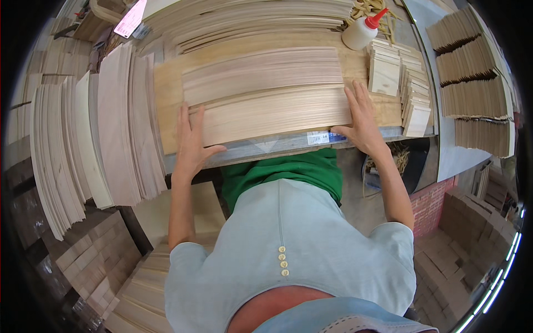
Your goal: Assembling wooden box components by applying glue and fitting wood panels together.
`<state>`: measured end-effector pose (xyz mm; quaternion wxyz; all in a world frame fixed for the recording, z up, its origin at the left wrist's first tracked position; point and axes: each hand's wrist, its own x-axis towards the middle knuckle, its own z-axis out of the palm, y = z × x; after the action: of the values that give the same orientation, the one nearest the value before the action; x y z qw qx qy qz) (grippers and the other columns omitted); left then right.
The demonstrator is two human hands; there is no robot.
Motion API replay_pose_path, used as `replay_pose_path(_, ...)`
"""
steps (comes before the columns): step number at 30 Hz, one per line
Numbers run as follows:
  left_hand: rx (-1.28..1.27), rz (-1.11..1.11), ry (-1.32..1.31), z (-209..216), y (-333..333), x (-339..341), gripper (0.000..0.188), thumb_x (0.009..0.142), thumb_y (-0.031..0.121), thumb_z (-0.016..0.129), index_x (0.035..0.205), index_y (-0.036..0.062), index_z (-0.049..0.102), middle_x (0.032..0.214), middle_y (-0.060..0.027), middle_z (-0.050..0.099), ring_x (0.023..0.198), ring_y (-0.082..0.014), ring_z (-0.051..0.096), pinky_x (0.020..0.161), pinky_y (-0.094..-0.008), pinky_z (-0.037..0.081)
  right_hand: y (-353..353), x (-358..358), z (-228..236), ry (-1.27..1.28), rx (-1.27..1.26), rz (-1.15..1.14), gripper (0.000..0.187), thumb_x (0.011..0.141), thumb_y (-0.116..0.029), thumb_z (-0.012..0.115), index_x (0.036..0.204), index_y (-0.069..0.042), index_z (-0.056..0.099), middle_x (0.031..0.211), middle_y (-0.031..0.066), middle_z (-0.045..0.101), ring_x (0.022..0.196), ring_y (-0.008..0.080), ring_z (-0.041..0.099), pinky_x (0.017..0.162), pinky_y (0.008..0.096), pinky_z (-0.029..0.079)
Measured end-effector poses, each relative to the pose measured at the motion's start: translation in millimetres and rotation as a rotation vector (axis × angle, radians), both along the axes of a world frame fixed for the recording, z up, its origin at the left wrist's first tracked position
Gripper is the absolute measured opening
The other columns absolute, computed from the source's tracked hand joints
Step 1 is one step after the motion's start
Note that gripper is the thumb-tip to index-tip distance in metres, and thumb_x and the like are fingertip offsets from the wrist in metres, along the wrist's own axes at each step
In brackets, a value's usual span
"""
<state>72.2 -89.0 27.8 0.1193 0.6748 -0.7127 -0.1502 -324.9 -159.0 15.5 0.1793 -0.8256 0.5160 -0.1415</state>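
Thin pale wooden boards lie on the bench in front of me in two rows, a near row (272,114) and a far row (264,72). My left hand (191,141) rests against the left end of the near row, fingers stretched forward and thumb apart. At the opposite end, my right hand (363,122) touches the boards, its fingers extended along their ends and its thumb by the bench's front edge. Both hands are open, with the near row between them.
A white glue bottle (360,34) with a red nozzle stands at the far right. Small wooden pieces (384,69) are stacked beside it. Tall boards (125,122) fill the left side. Bundled wood pieces (474,83) stand at the right, and a dark bin (408,164) sits below the bench.
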Motion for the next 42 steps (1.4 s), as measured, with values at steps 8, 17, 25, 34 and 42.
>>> replay_pose_path(8, 0.068, 0.050, 0.244, -11.1, -13.6, 25.2, 0.112, 0.053, 0.024, 0.089, 0.145, 0.0031, 0.029, 0.151, -0.0295, 0.019, 0.140, -0.0406, 0.020, 0.114, -0.0438, 0.021, -4.1, 5.6, -5.0, -0.063, 0.082, -0.044, 0.098, 0.064, -0.023, 0.081, 0.143, 0.003, 0.029, 0.146, 0.0251, 0.033, 0.140, 0.0383, 0.025, 0.114, 0.0446, 0.023)
replay_pose_path(17, 0.057, 0.007, 0.099, -11.9, -15.5, 25.5, 0.113, 0.055, 0.029, 0.088, 0.145, 0.0016, 0.027, 0.151, -0.0287, 0.020, 0.142, -0.0401, 0.016, 0.115, -0.0451, 0.018, -9.7, 4.1, -4.5, -0.041, 0.042, -0.018, 0.097, 0.064, -0.025, 0.082, 0.141, 0.004, 0.030, 0.147, 0.0258, 0.032, 0.139, 0.0385, 0.026, 0.114, 0.0438, 0.023)
replay_pose_path(25, 0.055, 0.078, 0.161, -3.0, -12.2, 20.6, 0.111, 0.054, 0.024, 0.086, 0.147, 0.0041, 0.028, 0.155, -0.0223, 0.018, 0.144, -0.0351, 0.014, 0.116, -0.0436, 0.017, -90.6, -19.9, 22.2, -0.340, -0.350, -0.372, 0.077, 0.072, -0.027, 0.080, 0.131, 0.005, 0.043, 0.134, 0.0235, 0.048, 0.127, 0.0395, 0.041, 0.106, 0.0453, 0.034)
replay_pose_path(34, -0.104, 0.086, 0.181, 12.0, 13.2, 20.1, 0.082, 0.073, 0.027, 0.078, 0.141, 0.0038, 0.039, 0.146, -0.0195, 0.035, 0.141, -0.0362, 0.023, 0.113, -0.0449, 0.023, -182.8, -31.3, 3.4, -0.179, -0.123, -0.435, 0.060, 0.066, -0.030, 0.082, 0.115, -0.004, 0.059, 0.110, 0.0186, 0.063, 0.112, 0.0356, 0.053, 0.098, 0.0438, 0.041)
replay_pose_path(42, -0.222, -0.048, 0.327, 16.8, 8.3, -34.1, 0.070, 0.074, 0.015, 0.077, 0.135, 0.0031, 0.047, 0.137, -0.0154, 0.048, 0.128, -0.0330, 0.042, 0.107, -0.0405, 0.033, -122.9, -0.3, 54.9, -0.471, -0.066, -0.447, 0.058, 0.068, -0.025, 0.079, 0.116, 0.000, 0.057, 0.107, 0.0136, 0.066, 0.099, 0.0244, 0.063, 0.088, 0.0347, 0.047)
